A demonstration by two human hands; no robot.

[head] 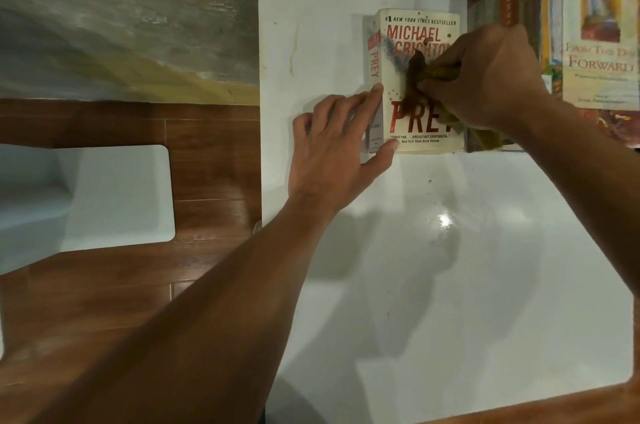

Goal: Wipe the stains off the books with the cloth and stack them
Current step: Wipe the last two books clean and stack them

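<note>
White table point(450, 267), glossy, takes up most of our view; wood floor to the left, a second white surface point(121, 195) lower left. At the table's far right stands a stack of other books point(599, 42), the top one an illustrated cover. Just left of it lies the paperback point(415, 77), face up, spine to the left, pale cover with red lettering and small brown specks near the middle and upper right. Our right hand point(491, 77) has its grip clamped on a bunched olive-brown cloth point(426, 73), pressed onto the cover's middle right. Our left hand point(332, 143) lies flat, fingers straight, grip apart, index tip on the spine edge, thumb at the near left corner, bracing the book. We judge the wipe is under way. To do it well: keep the left hand firm so the book cannot slide, press with a flat pad of cloth, not a knot, work short strokes over each speck, and go light on the paper cover
</note>
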